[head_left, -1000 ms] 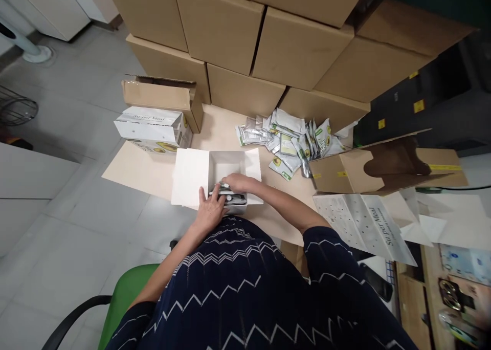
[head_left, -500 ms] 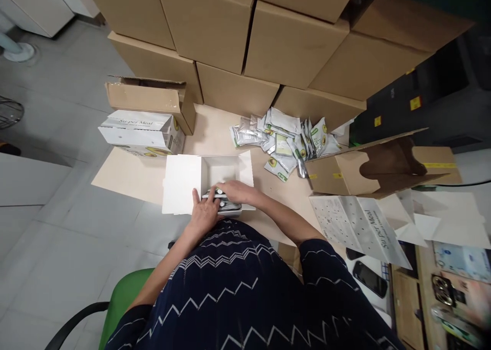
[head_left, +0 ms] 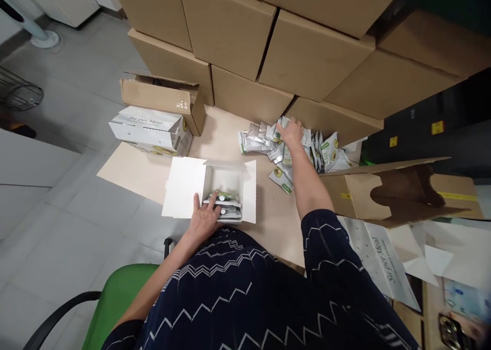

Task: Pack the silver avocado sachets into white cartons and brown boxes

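Observation:
An open white carton [head_left: 248, 191] stands at the table's front edge, its flaps folded out. Spouted pouches [head_left: 226, 197] stand in rows in its near half. My left hand [head_left: 205, 219] lies over the carton's left wall with fingers spread, the fingertips touching the pouches. Farther off to the right, my right hand [head_left: 290, 131] reaches onto a heap of white and green pouches [head_left: 264, 140] with avocado pictures. Its thumb and fingers close round a pouch [head_left: 306, 136] on top; the palm hides part of it.
Stacked brown boxes [head_left: 233, 27] wall off the table's back. A printed white carton [head_left: 148, 132] and an open brown box [head_left: 155, 93] stand left. At right are an open cardboard box [head_left: 356, 191] and flattened printed cartons [head_left: 387, 258]. A green chair [head_left: 118, 293] is beside me.
My right hand has left the white carton and moved right and away to the pouch heap. My left hand stays at the carton. The view has shifted slightly.

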The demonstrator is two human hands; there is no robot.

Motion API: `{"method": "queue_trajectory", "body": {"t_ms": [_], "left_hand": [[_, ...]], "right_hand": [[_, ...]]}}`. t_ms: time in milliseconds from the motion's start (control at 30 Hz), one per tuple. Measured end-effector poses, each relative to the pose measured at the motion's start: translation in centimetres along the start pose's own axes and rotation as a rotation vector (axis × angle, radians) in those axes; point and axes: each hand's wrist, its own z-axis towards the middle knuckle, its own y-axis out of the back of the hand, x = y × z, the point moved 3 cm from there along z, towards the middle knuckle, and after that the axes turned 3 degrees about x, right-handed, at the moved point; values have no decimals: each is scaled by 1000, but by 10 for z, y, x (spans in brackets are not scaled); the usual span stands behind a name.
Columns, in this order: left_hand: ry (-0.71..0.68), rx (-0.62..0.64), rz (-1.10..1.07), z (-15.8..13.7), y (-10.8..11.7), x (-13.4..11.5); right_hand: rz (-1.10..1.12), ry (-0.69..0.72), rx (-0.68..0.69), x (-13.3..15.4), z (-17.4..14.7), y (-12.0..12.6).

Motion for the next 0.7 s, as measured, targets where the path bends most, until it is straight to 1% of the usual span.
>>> {"method": "queue_trajectory", "body": {"t_ms": [100, 167, 233, 333, 467, 533, 600, 633, 700], "left_hand": [[12, -2, -11, 0, -1, 0], [17, -1, -16, -1, 0, 0], [16, 4, -14, -1, 1, 0], [11, 11, -9, -1, 2, 0], [-2, 11, -5, -1, -1, 1], [-3, 7, -5, -2, -3, 1], [0, 4, -9, -2, -3, 1], [2, 5, -9, -2, -2, 1], [4, 9, -10, -3, -1, 0]], "right_hand": [[-113, -93, 112, -2, 13, -19], [-185, -84, 177, -2, 15, -27], [-256, -41, 208, -2, 12, -31], [-320, -8, 213, -7, 1, -28], [-296, -4, 178, -15, -24, -10], [-249, 19, 146, -20, -40, 5], [-126, 65, 55, -28, -57, 25], [-9, 96, 0, -32, -68, 37], [362, 156, -100, -44, -94, 60]]}}
